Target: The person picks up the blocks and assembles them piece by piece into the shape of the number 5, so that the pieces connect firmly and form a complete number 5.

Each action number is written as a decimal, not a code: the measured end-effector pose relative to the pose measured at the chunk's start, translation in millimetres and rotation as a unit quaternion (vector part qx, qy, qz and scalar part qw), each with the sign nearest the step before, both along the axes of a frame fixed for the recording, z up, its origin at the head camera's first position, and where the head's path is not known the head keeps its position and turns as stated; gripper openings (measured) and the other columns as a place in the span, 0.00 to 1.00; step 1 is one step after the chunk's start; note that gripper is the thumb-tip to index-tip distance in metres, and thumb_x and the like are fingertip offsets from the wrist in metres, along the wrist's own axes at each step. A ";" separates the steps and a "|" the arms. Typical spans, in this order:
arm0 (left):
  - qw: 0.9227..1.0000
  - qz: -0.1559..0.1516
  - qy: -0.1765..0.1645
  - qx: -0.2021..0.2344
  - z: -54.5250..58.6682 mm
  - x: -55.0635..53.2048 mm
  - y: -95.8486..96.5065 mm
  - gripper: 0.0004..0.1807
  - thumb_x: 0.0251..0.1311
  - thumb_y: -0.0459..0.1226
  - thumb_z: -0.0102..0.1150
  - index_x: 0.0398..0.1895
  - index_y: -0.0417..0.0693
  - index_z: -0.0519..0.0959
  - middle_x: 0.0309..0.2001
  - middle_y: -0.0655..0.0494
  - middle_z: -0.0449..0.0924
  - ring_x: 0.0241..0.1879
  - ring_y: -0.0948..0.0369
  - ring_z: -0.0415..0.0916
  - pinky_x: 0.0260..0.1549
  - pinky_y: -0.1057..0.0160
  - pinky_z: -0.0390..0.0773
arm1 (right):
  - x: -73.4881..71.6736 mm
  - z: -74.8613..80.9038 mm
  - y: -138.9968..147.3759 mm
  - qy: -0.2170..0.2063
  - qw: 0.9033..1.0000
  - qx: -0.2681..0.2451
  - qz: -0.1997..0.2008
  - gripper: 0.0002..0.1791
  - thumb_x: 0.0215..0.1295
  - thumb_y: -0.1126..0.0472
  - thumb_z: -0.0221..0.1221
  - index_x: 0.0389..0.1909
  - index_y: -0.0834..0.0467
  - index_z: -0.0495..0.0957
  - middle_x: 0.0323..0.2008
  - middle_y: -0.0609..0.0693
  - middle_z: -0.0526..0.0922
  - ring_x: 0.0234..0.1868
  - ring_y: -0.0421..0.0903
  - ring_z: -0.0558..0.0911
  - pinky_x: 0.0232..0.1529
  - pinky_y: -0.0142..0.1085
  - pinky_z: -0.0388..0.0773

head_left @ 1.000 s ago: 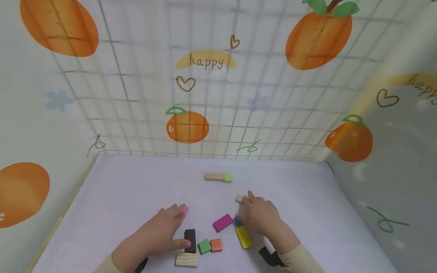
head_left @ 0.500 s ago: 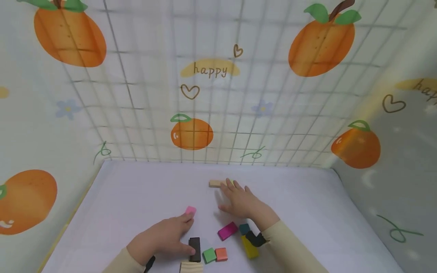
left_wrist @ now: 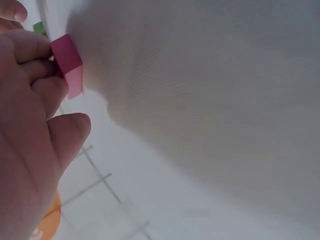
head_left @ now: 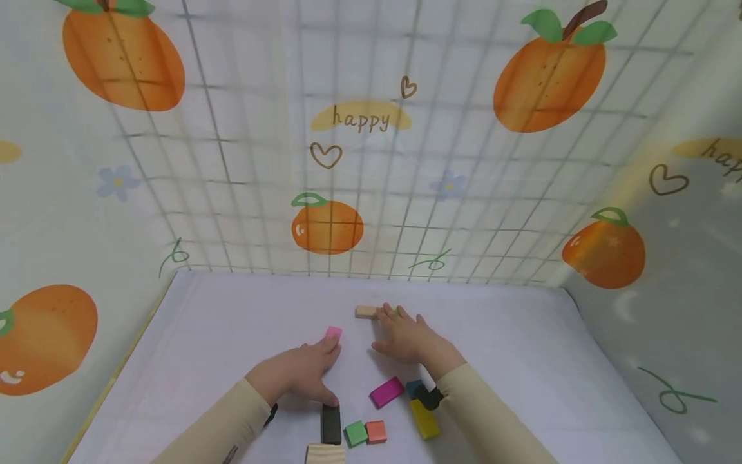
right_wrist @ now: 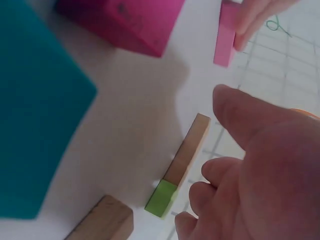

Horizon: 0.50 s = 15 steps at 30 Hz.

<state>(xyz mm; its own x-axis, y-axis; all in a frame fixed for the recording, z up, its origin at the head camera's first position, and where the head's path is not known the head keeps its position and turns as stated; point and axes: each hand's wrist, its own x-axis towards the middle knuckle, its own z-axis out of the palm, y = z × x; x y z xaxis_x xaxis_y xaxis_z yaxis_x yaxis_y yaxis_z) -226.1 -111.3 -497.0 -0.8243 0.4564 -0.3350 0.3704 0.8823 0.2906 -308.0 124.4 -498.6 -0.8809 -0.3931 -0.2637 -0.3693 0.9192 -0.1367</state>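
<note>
My left hand [head_left: 298,374] touches a pink block [head_left: 333,332] with its outstretched fingertips. In the left wrist view, those fingers lie along the block's side while the thumb stays apart from it. The left thumb tip overlaps the far end of a black block [head_left: 331,425] in the head view. My right hand [head_left: 408,338] reaches forward, fingers spread, over a wooden block [head_left: 366,312] and the light green block [right_wrist: 161,198] at its end. Its thumb points toward the left hand. The right hand mostly hides the light green block in the head view.
Nearer lie a magenta block [head_left: 386,392], a yellow block [head_left: 425,419], a teal block [head_left: 413,388] partly behind the wrist strap, a green block [head_left: 356,434], an orange block [head_left: 376,432] and a striped wooden block [head_left: 326,454]. A printed curtain [head_left: 371,193] rises behind the table.
My right hand has moved forward and left, from beside the teal block to the far wooden and light green blocks. My left hand has slid the pink block forward.
</note>
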 end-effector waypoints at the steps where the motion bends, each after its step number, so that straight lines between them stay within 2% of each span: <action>1: 1.000 -0.001 0.005 -0.001 -1.1 -3.6 2.7 0.57 0.41 0.65 0.65 0.73 0.49 0.55 0.76 0.54 0.44 0.72 0.51 0.52 0.66 0.47 0.60 | -0.3 -0.3 0.3 0.001 1.000 0.003 0.000 0.45 0.61 0.35 0.54 0.74 0.48 0.50 0.75 0.48 0.50 0.75 0.55 0.50 0.68 0.63 0.47; 5: 1.000 0.005 0.022 -0.001 -6.9 -18.0 11.8 0.58 0.42 0.62 0.66 0.73 0.44 0.53 0.76 0.50 0.43 0.74 0.56 0.45 0.68 0.50 0.57 | -2.0 -0.3 0.3 -0.004 1.000 0.006 0.001 0.44 0.61 0.36 0.53 0.74 0.50 0.51 0.74 0.49 0.51 0.74 0.56 0.50 0.68 0.63 0.47; 8: 1.000 0.022 0.019 0.002 -9.5 -28.1 17.8 0.59 0.41 0.61 0.67 0.73 0.44 0.52 0.76 0.49 0.41 0.75 0.56 0.43 0.68 0.51 0.57 | -3.7 0.0 0.9 -0.003 1.000 0.003 0.003 0.43 0.62 0.36 0.53 0.73 0.51 0.52 0.74 0.50 0.51 0.74 0.57 0.50 0.67 0.64 0.48; 15: 0.999 0.047 0.011 0.005 -5.7 -44.5 27.8 0.60 0.41 0.61 0.67 0.74 0.43 0.50 0.76 0.47 0.40 0.75 0.53 0.42 0.68 0.49 0.57 | -7.2 -1.4 3.1 -0.007 1.000 -0.009 -0.001 0.42 0.63 0.37 0.53 0.73 0.50 0.53 0.74 0.51 0.51 0.74 0.57 0.50 0.67 0.65 0.48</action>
